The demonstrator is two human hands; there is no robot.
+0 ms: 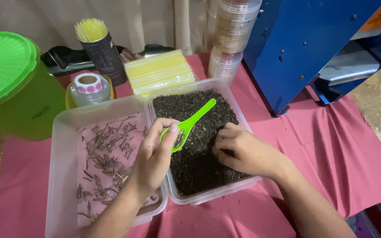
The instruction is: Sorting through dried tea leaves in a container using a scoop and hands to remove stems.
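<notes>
Pinching a green spoon [189, 124], left hand [153, 161] — right hand [239, 150] fingertips curled, seemingly buried in dark tea leaves [199, 163].

Green lidded bucket [9, 83] far left on the red cloth [331, 145]; dark cup of yellow sticks [100, 48] behind; sticker roll [89, 83] beside it; yellow straw pack [158, 72]; stacked clear lids [233, 31]; blue machine [305, 44] at right.

Two tubs side by side on the cloth [331, 145]: stem tub [67, 132] at 9 o'clock, tea tub [199, 86] centre, both hands over it, straw pack [159, 70] and stacked lids [234, 31] at 12, machine [305, 39] at 2, lidded bucket [9, 75] at 10.
</notes>
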